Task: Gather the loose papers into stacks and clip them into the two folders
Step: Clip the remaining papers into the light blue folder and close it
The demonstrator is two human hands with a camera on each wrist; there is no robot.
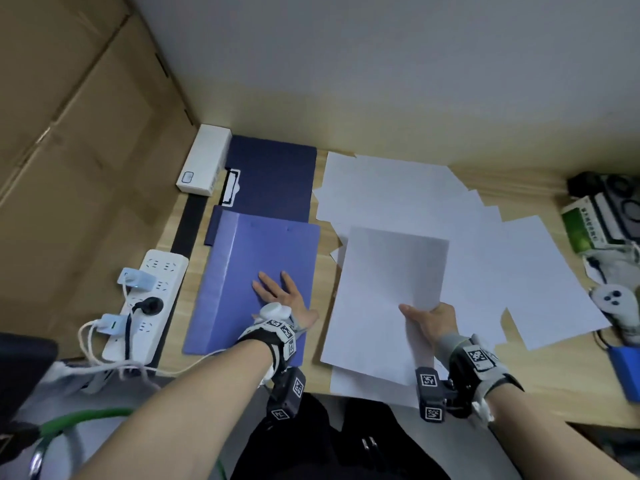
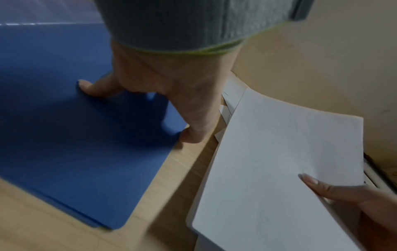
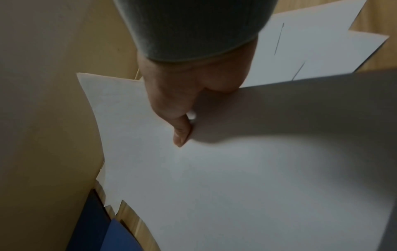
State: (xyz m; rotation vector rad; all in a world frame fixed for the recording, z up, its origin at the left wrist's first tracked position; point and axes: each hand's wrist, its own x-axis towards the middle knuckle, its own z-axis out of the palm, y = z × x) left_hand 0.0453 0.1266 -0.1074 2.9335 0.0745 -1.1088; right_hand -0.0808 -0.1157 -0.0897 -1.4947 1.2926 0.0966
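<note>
A light blue folder [image 1: 242,271] lies closed at the desk's front left. My left hand [image 1: 280,294] rests flat on its cover with the fingers spread; in the left wrist view its thumb [image 2: 190,135] sits at the folder's [image 2: 75,152] right edge. Behind it lies a dark blue folder [image 1: 277,178], open, with its clip [image 1: 230,187] on the left. My right hand [image 1: 424,318] pinches the near edge of white paper [image 1: 384,296] and holds it tilted above the desk, thumb [image 3: 180,134] on top. Several loose sheets [image 1: 415,192] spread across the right half of the desk.
A white power strip [image 1: 149,299] with plugs and cables lies left of the folders, and a white box [image 1: 204,164] stands behind it. Cardboard [image 1: 69,168] walls the left side. A green box [image 1: 588,230], a white controller [image 1: 611,299] and a blue object [image 1: 627,368] crowd the right edge.
</note>
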